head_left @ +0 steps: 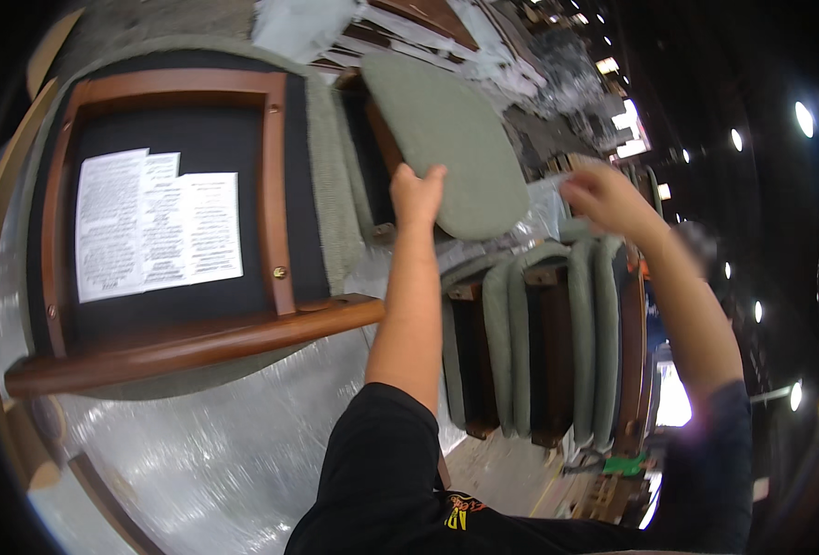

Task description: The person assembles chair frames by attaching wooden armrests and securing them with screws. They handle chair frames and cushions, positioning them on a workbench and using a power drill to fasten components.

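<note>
Your left hand (417,196) is clamping a rounded, sage-green fabric cushion (460,139). Your right hand (606,200) is hovering beside it, grip unclear.

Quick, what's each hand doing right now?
Left hand: closed on the edge of a green padded seat.
Right hand: raised, fingers curled; whether it holds anything cannot be told.

free: over plastic-wrapped surface (243,435) | blocks far side: wooden rail (197,347), gray-green seat (456,129) | blocks right: seat row (583,342)
</note>
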